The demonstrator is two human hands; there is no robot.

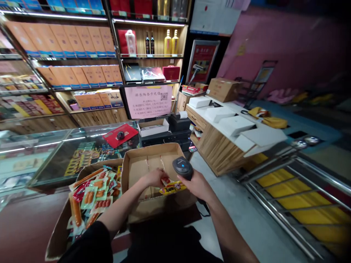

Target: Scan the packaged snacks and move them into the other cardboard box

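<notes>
My right hand is wrapped round a black barcode scanner, its head showing a small blue light. My left hand is closed in a pinch at a small reddish sausage packet, partly hidden by the fingers. Just below and beside it, a yellow printed snack packet lies between the two hands. Both hands are over a shallow cardboard box with a mostly bare bottom. To the left, a second cardboard box is piled with packaged sausages in clear, red and green wrappers.
A glass display counter runs along the left, with a red envelope on it. Ahead stands a monitor bearing a pink sign. Right of it is a white-topped cabinet with boxes. A metal railing is at right.
</notes>
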